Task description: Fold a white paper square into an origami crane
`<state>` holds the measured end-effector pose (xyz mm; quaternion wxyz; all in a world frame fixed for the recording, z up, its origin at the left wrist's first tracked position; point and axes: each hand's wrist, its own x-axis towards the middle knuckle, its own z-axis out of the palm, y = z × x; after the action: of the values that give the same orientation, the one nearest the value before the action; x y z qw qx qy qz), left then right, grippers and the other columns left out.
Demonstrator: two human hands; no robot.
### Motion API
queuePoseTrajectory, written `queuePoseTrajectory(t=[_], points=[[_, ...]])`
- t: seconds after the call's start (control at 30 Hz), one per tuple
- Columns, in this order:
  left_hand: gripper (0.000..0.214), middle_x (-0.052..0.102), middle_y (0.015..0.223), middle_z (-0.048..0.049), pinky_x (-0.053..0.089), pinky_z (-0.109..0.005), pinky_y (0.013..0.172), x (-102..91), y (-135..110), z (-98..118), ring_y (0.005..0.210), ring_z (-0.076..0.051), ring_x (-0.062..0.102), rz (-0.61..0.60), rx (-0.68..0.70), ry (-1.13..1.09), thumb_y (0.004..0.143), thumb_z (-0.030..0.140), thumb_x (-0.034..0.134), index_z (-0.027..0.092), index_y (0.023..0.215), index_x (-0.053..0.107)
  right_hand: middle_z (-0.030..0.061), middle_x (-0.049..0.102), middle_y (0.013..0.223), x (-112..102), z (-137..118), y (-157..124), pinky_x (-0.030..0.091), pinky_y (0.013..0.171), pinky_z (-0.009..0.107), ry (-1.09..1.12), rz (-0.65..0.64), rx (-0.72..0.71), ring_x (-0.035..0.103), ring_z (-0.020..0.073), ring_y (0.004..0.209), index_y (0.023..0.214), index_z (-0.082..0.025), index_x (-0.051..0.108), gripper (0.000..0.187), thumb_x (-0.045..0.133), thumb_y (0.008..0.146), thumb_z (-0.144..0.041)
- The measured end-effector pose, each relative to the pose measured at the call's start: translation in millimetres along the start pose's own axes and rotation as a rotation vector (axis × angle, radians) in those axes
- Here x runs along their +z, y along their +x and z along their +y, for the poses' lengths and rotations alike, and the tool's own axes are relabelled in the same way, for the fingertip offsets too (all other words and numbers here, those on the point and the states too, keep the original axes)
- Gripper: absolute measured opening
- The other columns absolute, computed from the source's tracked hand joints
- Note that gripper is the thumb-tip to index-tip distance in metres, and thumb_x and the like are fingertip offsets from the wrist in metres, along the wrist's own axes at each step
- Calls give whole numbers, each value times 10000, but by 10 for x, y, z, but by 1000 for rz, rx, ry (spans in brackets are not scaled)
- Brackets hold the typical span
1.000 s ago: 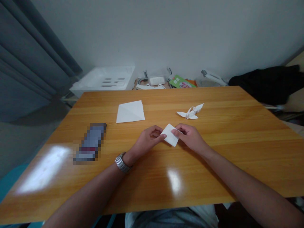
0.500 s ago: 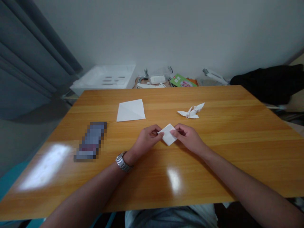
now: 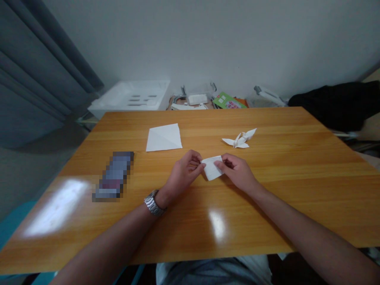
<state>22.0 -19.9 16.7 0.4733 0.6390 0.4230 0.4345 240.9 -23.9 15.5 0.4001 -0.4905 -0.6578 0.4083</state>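
A small folded white paper is held up between my two hands, over the middle of the wooden table. My left hand, with a metal watch at its wrist, pinches the paper's left corner between thumb and fingers. At the right side, my right hand grips it with the thumb on the near face; the fingers behind are partly hidden. Beyond my right hand lies a folded paper crane with spread wings. A larger creased white sheet rests flat beyond my left hand.
A blurred-out phone-like object lies on the table's left. Behind the far edge stand a white foam tray, a green booklet and assorted items. Black cloth is at the far right, a grey curtain at the left.
The folded paper has turned in my fingers, from a diamond standing on its corner to a shape with its upper edge nearly level. My left fingers have risen slightly.
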Motion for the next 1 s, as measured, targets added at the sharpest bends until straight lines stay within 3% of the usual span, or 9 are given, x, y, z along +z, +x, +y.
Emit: queuePoseTrajectory(t=[0.2,0.53,0.77,1.0], points=[[231,682,937,-51,594,-261,756,-12,18,-43,876,-163,701,-33,-5,-11,912,364,696,188,986,565,-1,611,722,-29,-5,-14,407,598,281,-115,46,-52,538,165,656,814,-216,635,308,628,940,-497],[210,705,866,-37,577,-247,713,-129,59,5,787,-144,687,-74,-14,133,913,377,695,177,901,633,13,663,738,-52,-57,-21,407,598,292,-218,17,-104,566,173,652,837,-217,687,305,610,954,-489],[277,679,867,-32,571,-240,737,-55,72,34,831,-140,683,62,-6,-81,840,312,783,173,988,593,0,613,714,-37,-34,-20,404,592,281,-88,44,-57,539,163,647,823,-216,655,294,636,939,-486],[271,740,865,-60,572,-276,751,-16,41,21,798,-160,698,2,-83,-198,832,395,791,148,899,702,3,601,706,-42,-27,-30,414,588,280,-11,73,-45,533,165,643,798,-216,637,313,656,926,-501]])
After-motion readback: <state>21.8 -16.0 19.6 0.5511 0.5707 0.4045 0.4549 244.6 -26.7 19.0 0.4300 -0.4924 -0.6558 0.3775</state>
